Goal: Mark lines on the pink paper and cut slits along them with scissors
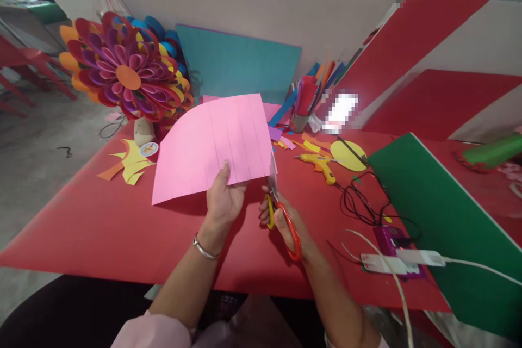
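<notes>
Left fingers: the left hand pinches the pink sheet at the middle of its near edge, thumb on top, the other fingers mostly hidden beneath.
Right fingers: the right hand is wrapped round the handles of the scissors, one red, one yellow; which finger sits in which loop I cannot tell.
Blades to sheet: at the sheet's near right corner, pointing toward the counter's far edge – roughly in line with the sheet's right side. How far apart they stand is unclear.
Pink sheet: raised above the middle of the red counter, bowed, long axis running left to right; faint lines cross it from far side to near, drawn or cut, I cannot tell.
Nearer hand: the left, touching the sheet; the right lies just off its near right corner.
Cup: the cup stands by the counter's far edge, right of the sheet, packed with upright strips and sticks – red, blue, orange.
Right of hands: a yellow glue gun, beside a yellow disc.
Right edge: a green board.
Far left corner: a paper flower; yellow scraps nearer.
</notes>
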A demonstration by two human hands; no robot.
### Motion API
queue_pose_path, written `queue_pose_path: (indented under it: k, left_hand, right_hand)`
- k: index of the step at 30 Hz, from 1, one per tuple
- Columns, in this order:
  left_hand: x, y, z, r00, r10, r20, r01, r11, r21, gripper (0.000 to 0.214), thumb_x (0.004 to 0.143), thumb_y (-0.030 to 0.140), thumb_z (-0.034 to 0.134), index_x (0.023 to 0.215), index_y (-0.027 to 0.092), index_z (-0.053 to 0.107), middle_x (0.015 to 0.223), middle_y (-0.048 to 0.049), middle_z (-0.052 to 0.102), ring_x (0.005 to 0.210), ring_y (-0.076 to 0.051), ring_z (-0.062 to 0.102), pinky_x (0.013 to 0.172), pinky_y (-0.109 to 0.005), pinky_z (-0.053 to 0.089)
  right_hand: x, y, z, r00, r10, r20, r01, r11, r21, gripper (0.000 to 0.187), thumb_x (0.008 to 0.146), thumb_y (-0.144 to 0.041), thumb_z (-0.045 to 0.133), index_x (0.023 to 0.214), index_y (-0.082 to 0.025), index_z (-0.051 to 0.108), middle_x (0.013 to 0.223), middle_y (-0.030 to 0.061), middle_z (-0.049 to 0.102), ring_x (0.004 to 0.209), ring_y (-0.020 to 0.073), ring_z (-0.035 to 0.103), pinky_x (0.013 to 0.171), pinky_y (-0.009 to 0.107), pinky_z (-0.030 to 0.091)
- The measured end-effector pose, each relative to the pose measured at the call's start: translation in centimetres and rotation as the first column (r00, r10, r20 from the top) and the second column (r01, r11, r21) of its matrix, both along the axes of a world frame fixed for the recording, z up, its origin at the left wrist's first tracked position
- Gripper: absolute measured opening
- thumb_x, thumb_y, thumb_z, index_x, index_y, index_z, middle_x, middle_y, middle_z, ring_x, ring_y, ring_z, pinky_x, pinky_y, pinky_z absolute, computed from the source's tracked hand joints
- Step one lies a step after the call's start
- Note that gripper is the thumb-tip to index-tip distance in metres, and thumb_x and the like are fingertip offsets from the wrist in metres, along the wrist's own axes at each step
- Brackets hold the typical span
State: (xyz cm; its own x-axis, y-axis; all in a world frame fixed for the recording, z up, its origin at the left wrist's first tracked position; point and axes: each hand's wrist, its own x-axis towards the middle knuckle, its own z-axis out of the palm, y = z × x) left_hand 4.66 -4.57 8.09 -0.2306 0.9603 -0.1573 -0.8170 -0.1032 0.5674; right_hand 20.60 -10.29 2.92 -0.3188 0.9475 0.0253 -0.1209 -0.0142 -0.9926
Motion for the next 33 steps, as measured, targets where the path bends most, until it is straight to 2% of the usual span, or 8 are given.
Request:
queue_pose_path:
  k: [5, 9, 14, 17, 21, 25, 33]
  left_hand:
    - [-0.3, -0.3, -0.1, 0.996, -0.069, -0.052, 0.074, 0.992, 0.101, 0.041, 0.098, 0.041, 0.064, 0.13, 0.016, 0.072, 0.143, -0.0149, 0.068, 0.154, -0.034, 0.043, 0.124, -0.052, 0.044]
    - [-0.1, -0.6, 0.1, 0.996, -0.075, -0.053, 0.081, 0.989, 0.12, 0.042, 0.098, 0.043, 0.064, 0.129, 0.014, 0.072, 0.142, -0.0162, 0.069, 0.151, -0.035, 0.046, 0.123, -0.053, 0.044]
    - [0.3, -0.6, 0.2, 0.998, -0.044, -0.045, 0.048, 0.995, 0.083, 0.035, 0.097, 0.041, 0.065, 0.117, 0.015, 0.077, 0.129, -0.015, 0.076, 0.146, -0.032, 0.054, 0.12, -0.044, 0.048]
    - [0.2, -0.5, -0.1, 0.998, -0.036, -0.047, 0.039, 0.997, 0.069, 0.036, 0.093, 0.043, 0.071, 0.116, 0.016, 0.077, 0.129, -0.0152, 0.075, 0.145, -0.032, 0.054, 0.12, -0.044, 0.049]
    - [0.0, -0.4, -0.3, 0.999, -0.037, -0.032, 0.039, 0.998, 0.056, 0.037, 0.09, 0.042, 0.074, 0.117, 0.016, 0.077, 0.128, -0.0139, 0.076, 0.143, -0.032, 0.057, 0.119, -0.044, 0.049]
    - [-0.1, -0.4, -0.3, 1.0, -0.031, -0.002, 0.031, 0.998, 0.063, 0.033, 0.094, 0.038, 0.07, 0.116, 0.015, 0.077, 0.122, -0.0137, 0.079, 0.138, -0.03, 0.062, 0.116, -0.041, 0.052]
    - [-0.1, -0.2, -0.7, 1.0, -0.023, -0.006, 0.024, 0.999, 0.046, 0.035, 0.094, 0.039, 0.07, 0.118, 0.014, 0.076, 0.119, -0.0135, 0.08, 0.129, -0.029, 0.068, 0.114, -0.041, 0.053]
  right_hand:
    - [-0.2, -0.3, 0.8, 1.0, -0.008, 0.022, 0.007, 0.999, 0.05, 0.071, 0.094, -0.075, 0.057, 0.146, -0.026, 0.055, 0.104, 0.0068, 0.06, 0.085, 0.0188, 0.063, 0.077, 0.036, 0.056]
    - [-0.4, -0.5, 1.0, 0.994, -0.042, 0.096, 0.035, 0.997, 0.072, 0.072, 0.094, -0.077, 0.055, 0.144, -0.026, 0.053, 0.109, 0.0081, 0.063, 0.094, 0.0224, 0.065, 0.08, 0.037, 0.055]
    - [-0.6, -0.2, 0.9, 0.985, -0.073, 0.157, 0.047, 0.986, 0.162, 0.057, 0.096, -0.078, 0.05, 0.113, -0.025, 0.061, 0.101, 0.0072, 0.061, 0.093, 0.0236, 0.062, 0.084, 0.04, 0.054]
    - [-0.9, -0.1, 0.5, 0.983, -0.089, 0.162, 0.056, 0.979, 0.197, 0.053, 0.098, -0.075, 0.049, 0.111, -0.025, 0.059, 0.101, 0.0071, 0.061, 0.092, 0.0235, 0.062, 0.088, 0.041, 0.054]
    - [-1.1, -0.2, 0.3, 0.986, -0.074, 0.152, 0.053, 0.988, 0.142, 0.051, 0.099, -0.072, 0.05, 0.119, -0.026, 0.057, 0.106, 0.0082, 0.063, 0.085, 0.0217, 0.063, 0.078, 0.038, 0.056]
    - [-1.4, -0.2, 0.8, 0.982, -0.081, 0.171, 0.057, 0.988, 0.143, 0.052, 0.098, -0.075, 0.05, 0.113, -0.026, 0.057, 0.1, 0.0066, 0.06, 0.076, 0.0196, 0.061, 0.066, 0.034, 0.052]
    - [-1.8, -0.2, 0.8, 0.981, -0.102, 0.165, 0.081, 0.988, 0.133, 0.054, 0.097, -0.076, 0.05, 0.108, -0.024, 0.058, 0.097, 0.0065, 0.061, 0.075, 0.0191, 0.06, 0.066, 0.033, 0.053]
